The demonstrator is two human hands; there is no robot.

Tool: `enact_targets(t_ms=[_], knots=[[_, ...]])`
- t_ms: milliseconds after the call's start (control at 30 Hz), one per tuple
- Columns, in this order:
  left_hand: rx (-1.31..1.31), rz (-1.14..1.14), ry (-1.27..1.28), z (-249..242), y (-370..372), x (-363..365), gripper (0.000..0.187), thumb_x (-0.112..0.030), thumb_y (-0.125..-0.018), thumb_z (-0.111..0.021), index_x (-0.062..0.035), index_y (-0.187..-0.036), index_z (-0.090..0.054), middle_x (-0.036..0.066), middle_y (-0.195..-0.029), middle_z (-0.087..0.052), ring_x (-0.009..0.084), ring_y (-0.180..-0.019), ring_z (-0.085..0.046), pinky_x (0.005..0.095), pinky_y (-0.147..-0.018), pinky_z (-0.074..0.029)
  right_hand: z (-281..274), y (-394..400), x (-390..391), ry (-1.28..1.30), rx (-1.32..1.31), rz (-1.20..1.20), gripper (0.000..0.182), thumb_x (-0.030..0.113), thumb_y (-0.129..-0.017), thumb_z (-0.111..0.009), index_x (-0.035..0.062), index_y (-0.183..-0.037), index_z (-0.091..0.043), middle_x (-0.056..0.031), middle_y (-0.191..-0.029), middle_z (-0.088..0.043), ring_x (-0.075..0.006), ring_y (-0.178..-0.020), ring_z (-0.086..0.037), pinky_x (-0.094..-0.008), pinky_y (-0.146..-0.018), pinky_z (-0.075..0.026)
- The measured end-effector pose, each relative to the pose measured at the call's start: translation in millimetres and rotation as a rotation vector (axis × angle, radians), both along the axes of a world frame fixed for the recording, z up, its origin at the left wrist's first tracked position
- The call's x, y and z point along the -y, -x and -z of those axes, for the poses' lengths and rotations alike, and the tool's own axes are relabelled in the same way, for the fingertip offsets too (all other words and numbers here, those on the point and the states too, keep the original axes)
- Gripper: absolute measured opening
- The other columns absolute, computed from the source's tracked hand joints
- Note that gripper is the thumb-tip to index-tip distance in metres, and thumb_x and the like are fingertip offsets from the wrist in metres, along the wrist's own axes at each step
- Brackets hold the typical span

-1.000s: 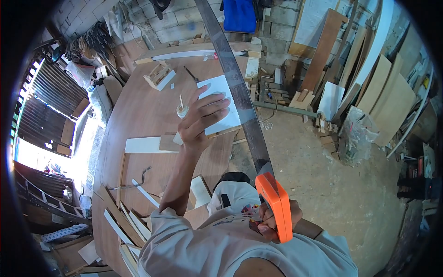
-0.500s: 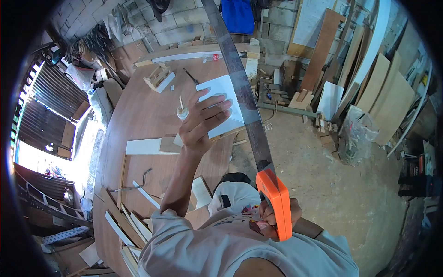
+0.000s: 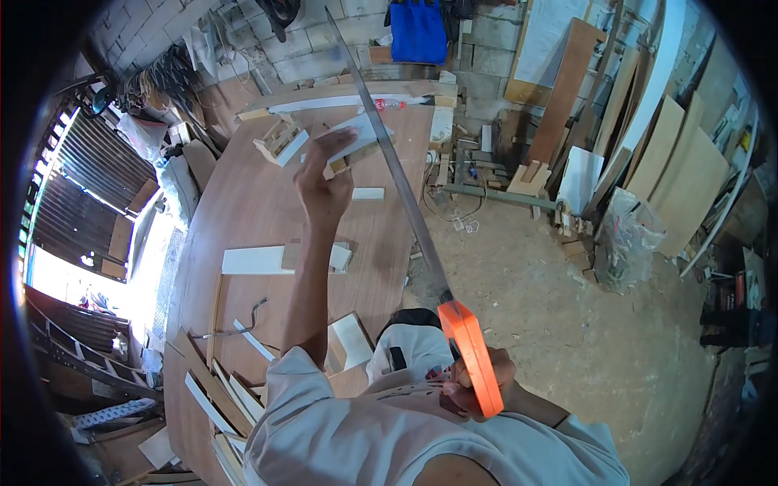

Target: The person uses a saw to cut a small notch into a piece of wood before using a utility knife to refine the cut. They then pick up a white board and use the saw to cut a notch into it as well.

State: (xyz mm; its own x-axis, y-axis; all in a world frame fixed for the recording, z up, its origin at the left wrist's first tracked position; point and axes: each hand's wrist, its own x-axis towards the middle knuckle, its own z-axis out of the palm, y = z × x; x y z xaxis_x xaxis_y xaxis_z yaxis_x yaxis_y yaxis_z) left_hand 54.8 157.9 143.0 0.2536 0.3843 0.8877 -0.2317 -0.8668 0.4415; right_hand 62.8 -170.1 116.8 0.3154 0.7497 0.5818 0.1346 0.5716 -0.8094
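Observation:
My left hand (image 3: pixel 324 180) reaches to the far part of the table, its fingers along a white board (image 3: pixel 362 136). The board is tilted and the fingers are slightly blurred; my grip on its near left side is partly hidden. My right hand (image 3: pixel 502 368) is closed round the orange handle of a handsaw (image 3: pixel 472 356), low in front of my body. The long grey blade (image 3: pixel 397 170) points up and away, crossing the view above the table's right edge. A small wooden frame-like piece (image 3: pixel 280 139) stands just left of the board.
White and brown offcuts (image 3: pixel 253 260) and a bent metal bar (image 3: pixel 235 330) lie on the brown table (image 3: pixel 243 202). Long strips (image 3: pixel 212 387) are piled at its near left. Planks (image 3: pixel 567 89) lean on the right wall, near a clear plastic bag (image 3: pixel 628 239). A blue bag (image 3: pixel 418 32) hangs behind.
My left hand and the white board have moved away, toward the table's far side. The saw has swung left at its tip, its handle shifting slightly left. A small white offcut is uncovered.

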Motion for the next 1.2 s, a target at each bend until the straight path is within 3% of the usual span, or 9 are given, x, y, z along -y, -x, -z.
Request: enact_targets(t_ms=[67,133,367,433,667,733,900,1067,1200], knots=[[0.026,0.009,0.044,8,-3,3,0.041,0.014,-0.058,-0.044,0.0061,-0.094,-0.063,0.013,-0.098,-0.066,0.0249,-0.099,-0.061,0.0345,-0.092,-0.044,16,3,5,-0.046,-0.071,-0.003,0.028,-0.018,-0.06,-0.057,0.0041,-0.055,-0.04,-0.0043,-0.049,-0.041,-0.0148,-0.038,-0.038,-0.0274,-0.037,-0.033],[0.032,0.002,0.043,11,-5,5,0.043,0.015,-0.056,-0.044,0.0064,-0.094,-0.063,0.014,-0.098,-0.066,0.0249,-0.099,-0.061,0.0342,-0.093,-0.044,33,4,7,-0.1,-0.129,-0.014,0.019,-0.001,-0.06,-0.075,0.0015,-0.074,-0.062,-0.0105,-0.07,-0.064,-0.0242,-0.059,-0.065,-0.0287,-0.051,-0.049],[-0.086,0.073,0.157,14,0,5,0.041,0.018,-0.059,-0.048,0.0065,-0.096,-0.061,0.014,-0.101,-0.064,0.0217,-0.099,-0.061,0.0329,-0.09,-0.047,26,0,6,-0.079,-0.067,0.032,0.018,-0.002,-0.06,-0.073,0.0014,-0.075,-0.064,-0.0109,-0.071,-0.065,-0.024,-0.059,-0.064,-0.0292,-0.052,-0.049],[-0.103,0.105,0.223,14,0,8,0.036,0.017,-0.064,-0.052,0.0063,-0.097,-0.06,0.014,-0.101,-0.064,0.0201,-0.098,-0.061,0.0316,-0.088,-0.047,17,-1,-2,-0.17,-0.104,-0.042,0.021,-0.017,-0.053,-0.061,-0.0023,-0.06,-0.048,-0.0079,-0.054,-0.049,-0.0158,-0.039,-0.048,-0.0271,-0.041,-0.046],[-0.249,0.119,0.507,12,0,14,0.023,0.012,-0.075,-0.063,0.0045,-0.097,-0.059,0.011,-0.098,-0.065,0.0166,-0.095,-0.062,0.029,-0.083,-0.051,27,-4,-1,-0.142,-0.09,-0.006,0.019,-0.003,-0.06,-0.071,-0.0018,-0.079,-0.067,-0.0123,-0.07,-0.065,-0.0234,-0.056,-0.064,-0.0281,-0.052,-0.051],[-0.285,0.107,0.521,15,0,15,0.023,0.012,-0.075,-0.063,0.0036,-0.096,-0.06,0.011,-0.097,-0.065,0.0158,-0.096,-0.062,0.0291,-0.083,-0.051,14,-7,-7,-0.237,-0.009,0.001,0.022,-0.016,-0.053,-0.062,0.0005,-0.058,-0.048,-0.0049,-0.052,-0.048,-0.0143,-0.039,-0.046,-0.0255,-0.037,-0.037],[-0.142,0.226,0.557,25,-6,22,0.02,0.009,-0.076,-0.065,0.0011,-0.094,-0.062,0.01,-0.097,-0.067,0.0166,-0.099,-0.061,0.0298,-0.088,-0.048,21,-5,-5,-0.348,-0.042,0.084,0.016,-0.01,-0.056,-0.066,-0.0002,-0.061,-0.054,-0.0064,-0.055,-0.054,-0.0163,-0.042,-0.051,-0.0261,-0.04,-0.041],[-0.029,0.067,-0.12,22,-4,22,0.017,0.007,-0.073,-0.065,-0.0016,-0.088,-0.065,0.011,-0.097,-0.069,0.0269,-0.102,-0.062,0.0447,-0.1,-0.039,20,-7,-9,-0.371,-0.066,0.089,0.014,-0.007,-0.057,-0.07,-0.0024,-0.066,-0.06,-0.006,-0.055,-0.057,-0.0167,-0.041,-0.053,-0.0257,-0.039,-0.039],[0.001,0.064,-0.181,6,0,35,0.012,0.003,-0.076,-0.064,-0.0027,-0.086,-0.066,0.01,-0.096,-0.069,0.0279,-0.103,-0.062,0.0486,-0.102,-0.036,17,-8,-10,-0.376,-0.071,0.072,0.016,-0.008,-0.055,-0.069,-0.0012,-0.062,-0.057,-0.0051,-0.053,-0.054,-0.0168,-0.039,-0.05,-0.0255,-0.038,-0.035]])
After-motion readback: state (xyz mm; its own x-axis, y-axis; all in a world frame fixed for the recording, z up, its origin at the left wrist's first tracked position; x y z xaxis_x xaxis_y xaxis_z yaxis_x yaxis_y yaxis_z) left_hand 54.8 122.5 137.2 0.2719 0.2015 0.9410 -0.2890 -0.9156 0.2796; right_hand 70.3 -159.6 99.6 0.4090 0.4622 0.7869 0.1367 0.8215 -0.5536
